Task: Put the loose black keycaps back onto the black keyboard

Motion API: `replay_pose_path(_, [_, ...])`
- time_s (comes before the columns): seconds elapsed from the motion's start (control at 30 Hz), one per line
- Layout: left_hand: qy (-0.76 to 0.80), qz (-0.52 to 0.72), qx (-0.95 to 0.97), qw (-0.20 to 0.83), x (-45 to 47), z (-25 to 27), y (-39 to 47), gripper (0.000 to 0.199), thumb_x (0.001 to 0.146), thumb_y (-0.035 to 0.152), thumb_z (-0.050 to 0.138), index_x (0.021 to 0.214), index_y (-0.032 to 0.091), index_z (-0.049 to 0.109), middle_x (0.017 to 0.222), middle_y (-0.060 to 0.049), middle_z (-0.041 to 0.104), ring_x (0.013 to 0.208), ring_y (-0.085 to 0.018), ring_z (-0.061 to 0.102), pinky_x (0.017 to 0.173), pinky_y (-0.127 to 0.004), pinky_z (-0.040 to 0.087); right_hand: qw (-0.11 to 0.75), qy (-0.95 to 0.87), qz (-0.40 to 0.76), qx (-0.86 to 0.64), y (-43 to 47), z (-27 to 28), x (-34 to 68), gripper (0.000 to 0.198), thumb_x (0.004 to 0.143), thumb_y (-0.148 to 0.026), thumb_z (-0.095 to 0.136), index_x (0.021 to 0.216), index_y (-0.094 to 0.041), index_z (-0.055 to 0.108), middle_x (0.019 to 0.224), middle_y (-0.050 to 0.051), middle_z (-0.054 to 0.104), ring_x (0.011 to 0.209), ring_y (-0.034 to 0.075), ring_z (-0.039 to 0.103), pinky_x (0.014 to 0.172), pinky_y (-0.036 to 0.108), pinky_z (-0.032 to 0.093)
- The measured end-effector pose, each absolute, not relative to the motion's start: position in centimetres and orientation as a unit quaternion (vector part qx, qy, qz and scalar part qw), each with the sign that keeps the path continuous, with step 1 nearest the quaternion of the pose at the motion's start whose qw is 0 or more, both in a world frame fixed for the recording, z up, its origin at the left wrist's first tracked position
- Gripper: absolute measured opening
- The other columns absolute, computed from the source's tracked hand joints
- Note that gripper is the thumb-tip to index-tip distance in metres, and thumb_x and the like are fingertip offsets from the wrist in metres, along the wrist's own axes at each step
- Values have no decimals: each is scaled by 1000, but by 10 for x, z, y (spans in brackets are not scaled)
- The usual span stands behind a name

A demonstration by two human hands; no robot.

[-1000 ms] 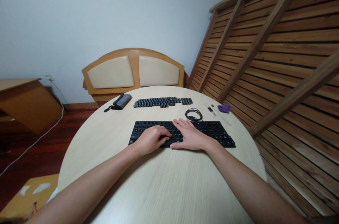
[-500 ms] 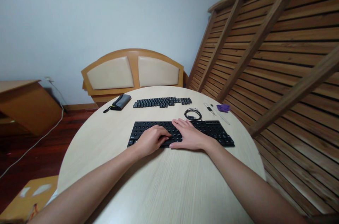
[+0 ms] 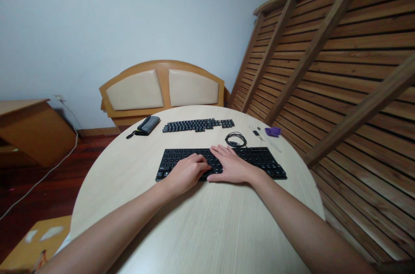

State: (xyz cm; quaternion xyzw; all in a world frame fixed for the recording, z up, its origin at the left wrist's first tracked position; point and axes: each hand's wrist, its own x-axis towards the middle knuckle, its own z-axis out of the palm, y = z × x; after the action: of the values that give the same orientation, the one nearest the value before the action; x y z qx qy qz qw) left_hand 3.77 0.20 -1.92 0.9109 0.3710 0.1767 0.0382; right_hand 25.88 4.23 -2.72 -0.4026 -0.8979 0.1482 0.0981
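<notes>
A black keyboard [image 3: 264, 162] lies near the middle of the round table, most of its keycaps off and small key posts showing. My right hand [image 3: 231, 165] rests spread on it, fingers stretched toward its far edge and thumb along the near edge. Just left of that, my left hand [image 3: 188, 171] is bent over the keys with fingertips closed together at the board. Whatever those fingertips hold, if anything, is hidden. Beyond the board, loose black keycaps [image 3: 189, 125] stand in rows laid out like a keyboard.
The keyboard's cable [image 3: 236, 139] lies coiled behind it. A grey-and-black pouch [image 3: 149, 125] sits at the table's far left. At the right are a purple cloth [image 3: 272, 132] and a small tool with thin wires [image 3: 256, 133]. A slatted wooden frame [image 3: 324, 66] leans along the right side.
My left hand has shifted slightly to the right, and its fingers are drawn closer together. My right hand stays flat on the keyboard.
</notes>
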Motion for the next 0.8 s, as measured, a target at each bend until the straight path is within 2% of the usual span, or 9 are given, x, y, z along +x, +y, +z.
replay_pose_path(0.23, [403, 178, 897, 40, 40, -20, 2, 24, 98, 17, 54, 112, 21, 72, 104, -7, 69, 96, -23, 63, 82, -33, 53, 98, -898, 147, -403, 43, -27, 259, 115, 72, -84, 58, 157, -12, 27, 162, 19, 25, 150, 39, 18, 122, 56, 11])
replay_pose_path(0.43, [417, 193, 884, 83, 35, -21, 8, 16, 96, 20, 59, 103, 21, 74, 101, -5, 73, 96, -22, 65, 85, -33, 52, 86, -897, 140, -410, 41, -26, 258, 118, 71, -86, 56, 157, -10, 27, 162, 19, 25, 150, 38, 18, 123, 54, 11])
replay_pose_path(0.8, [317, 146, 931, 108, 19, -2, 10, 27, 102, 29, 50, 112, 22, 74, 120, -9, 66, 109, -23, 61, 95, -35, 48, 100, -898, 144, -404, 42, -27, 258, 118, 69, -88, 56, 157, -13, 29, 162, 20, 26, 149, 40, 20, 122, 56, 10])
